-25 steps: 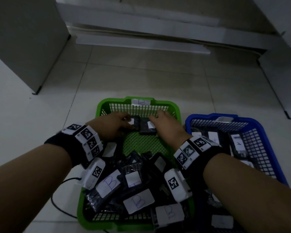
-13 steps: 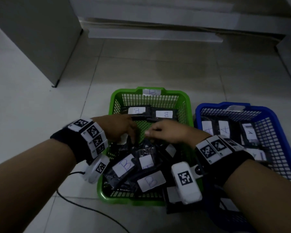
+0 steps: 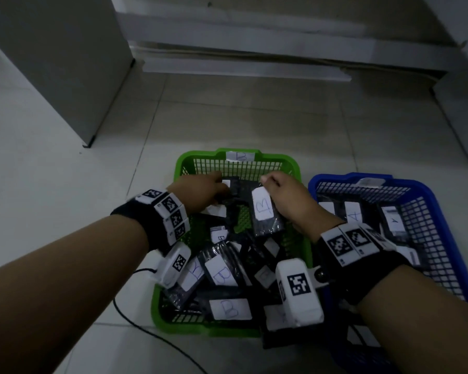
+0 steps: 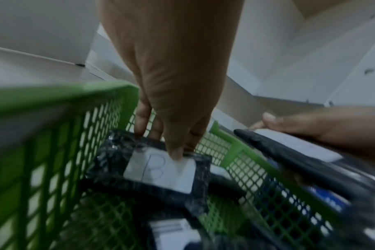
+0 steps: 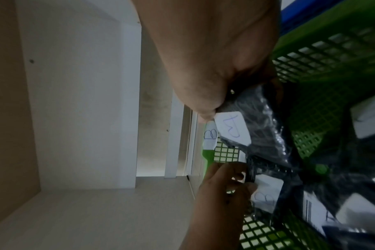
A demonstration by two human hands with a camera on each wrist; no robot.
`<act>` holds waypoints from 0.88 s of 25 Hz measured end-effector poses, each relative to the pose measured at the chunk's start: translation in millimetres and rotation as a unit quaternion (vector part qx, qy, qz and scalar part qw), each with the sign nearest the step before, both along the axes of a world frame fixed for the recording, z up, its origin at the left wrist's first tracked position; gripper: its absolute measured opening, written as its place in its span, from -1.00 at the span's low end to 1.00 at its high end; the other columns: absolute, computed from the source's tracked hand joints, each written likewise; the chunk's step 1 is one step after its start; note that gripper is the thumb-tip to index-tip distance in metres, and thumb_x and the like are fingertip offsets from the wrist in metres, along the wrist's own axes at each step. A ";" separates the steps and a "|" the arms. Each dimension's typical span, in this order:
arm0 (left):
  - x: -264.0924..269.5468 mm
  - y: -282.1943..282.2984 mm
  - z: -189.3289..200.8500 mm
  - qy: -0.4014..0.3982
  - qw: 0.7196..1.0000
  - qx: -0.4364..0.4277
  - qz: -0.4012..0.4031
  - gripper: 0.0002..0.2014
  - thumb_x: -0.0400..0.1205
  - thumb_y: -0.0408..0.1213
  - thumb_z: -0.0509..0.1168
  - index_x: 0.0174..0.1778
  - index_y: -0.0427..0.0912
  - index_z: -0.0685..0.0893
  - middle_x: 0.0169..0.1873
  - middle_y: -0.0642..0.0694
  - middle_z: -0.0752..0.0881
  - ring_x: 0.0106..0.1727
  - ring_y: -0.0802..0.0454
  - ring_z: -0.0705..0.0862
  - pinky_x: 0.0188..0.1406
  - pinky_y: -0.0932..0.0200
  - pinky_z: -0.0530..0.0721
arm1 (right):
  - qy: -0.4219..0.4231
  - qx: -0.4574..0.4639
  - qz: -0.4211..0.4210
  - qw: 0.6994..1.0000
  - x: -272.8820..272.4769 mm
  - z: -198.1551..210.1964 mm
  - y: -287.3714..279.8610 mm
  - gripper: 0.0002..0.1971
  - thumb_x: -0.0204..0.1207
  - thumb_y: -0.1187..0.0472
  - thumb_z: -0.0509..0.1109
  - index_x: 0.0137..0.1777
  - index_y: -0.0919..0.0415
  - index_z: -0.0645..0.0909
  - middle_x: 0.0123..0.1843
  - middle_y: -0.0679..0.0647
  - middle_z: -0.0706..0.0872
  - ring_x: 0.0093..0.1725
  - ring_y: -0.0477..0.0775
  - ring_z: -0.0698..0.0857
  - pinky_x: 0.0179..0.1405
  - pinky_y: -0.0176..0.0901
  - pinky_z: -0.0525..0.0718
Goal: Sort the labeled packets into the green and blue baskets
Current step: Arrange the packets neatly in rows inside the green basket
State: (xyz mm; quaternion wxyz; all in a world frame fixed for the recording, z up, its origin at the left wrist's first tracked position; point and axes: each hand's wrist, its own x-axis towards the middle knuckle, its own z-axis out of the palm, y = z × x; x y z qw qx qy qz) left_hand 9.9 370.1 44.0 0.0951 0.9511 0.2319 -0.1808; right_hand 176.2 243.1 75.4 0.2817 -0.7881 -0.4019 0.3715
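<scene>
A green basket (image 3: 197, 160) tagged B holds several black packets with white B labels. Beside it on the right stands a blue basket (image 3: 441, 211) with packets labelled A (image 3: 353, 215). My left hand (image 3: 200, 193) is over the far part of the green basket and pinches a B packet (image 4: 161, 170) between thumb and fingers near the far wall. My right hand (image 3: 284, 195) pinches another B packet (image 3: 264, 211) by its top edge and holds it tilted above the pile; the right wrist view shows its label (image 5: 233, 128) under my thumb.
The baskets stand on a pale tiled floor (image 3: 241, 117). A grey cabinet (image 3: 52, 63) stands at the left and white furniture at the back and right. A black cable (image 3: 146, 333) runs on the floor by the green basket's near left corner.
Both hands dipped back into the pile, each took a B packet, and have moved forward again toward the far end of the green basket.
</scene>
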 end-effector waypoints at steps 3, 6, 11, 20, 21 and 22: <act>8.2 -3.3 -8.4 -0.009 0.998 0.061 -0.008 -0.62 0.65 -0.22 0.21 0.41 -0.03 0.43 0.22 -0.13 0.49 0.16 -0.15 0.58 -0.18 -0.06 0.70 | -0.008 -0.006 -0.013 1.000 11.5 -6.3 5.5 -0.76 0.68 0.18 0.20 0.29 0.16 0.52 0.11 0.11 0.64 0.00 0.06 0.61 -0.16 -0.18 0.58; 6.9 -6.6 -14.5 -0.020 0.999 0.045 0.003 -0.47 0.58 -0.27 0.30 0.46 -0.07 0.28 0.33 -0.13 0.48 0.30 -0.16 0.47 -0.07 -0.12 0.69 | 0.038 -0.008 0.019 0.999 17.4 -7.0 9.1 -0.45 0.52 0.39 0.33 0.47 0.06 0.30 0.06 0.15 0.63 -0.10 0.09 0.65 -0.18 -0.10 0.67; 0.9 -1.9 -17.2 -0.013 0.999 0.019 -0.048 -0.35 0.54 -0.40 0.30 0.55 -0.07 0.25 0.41 -0.11 0.45 0.35 -0.14 0.46 0.16 -0.06 0.61 | -0.184 -0.063 0.161 0.967 18.1 -15.1 22.9 -0.67 0.52 0.39 0.30 0.21 0.07 0.38 0.01 0.15 0.62 -0.15 0.16 0.60 -0.31 -0.14 0.46; -9.9 -6.9 -16.3 0.021 0.981 -0.022 -0.190 -0.42 0.65 -0.35 0.20 0.58 0.09 0.25 0.62 0.03 0.12 0.50 -0.09 0.26 0.35 0.02 0.53 | -0.355 -0.018 0.224 0.907 6.8 -59.7 14.5 -0.62 0.37 0.33 0.45 0.17 0.09 0.51 0.16 0.12 0.55 0.22 0.22 0.45 0.03 0.01 0.51; -9.9 -8.0 -16.4 0.053 0.978 -0.018 -0.203 -0.39 0.65 -0.38 0.17 0.60 0.13 0.19 0.65 0.09 0.02 0.57 -0.07 0.15 0.39 0.08 0.49 | -0.356 -0.025 0.237 0.904 6.6 -61.3 10.7 -0.59 0.35 0.28 0.50 0.18 0.09 0.50 0.19 0.10 0.54 0.23 0.22 0.44 0.03 0.02 0.54; -10.0 -9.9 -15.3 0.079 0.975 -0.013 -0.206 -0.37 0.66 -0.39 0.16 0.61 0.15 0.15 0.66 0.14 -0.04 0.60 -0.06 0.07 0.39 0.12 0.44 | -0.349 -0.035 0.253 0.901 5.5 -62.3 7.0 -0.54 0.33 0.26 0.53 0.22 0.09 0.50 0.21 0.09 0.52 0.25 0.22 0.42 0.03 0.04 0.57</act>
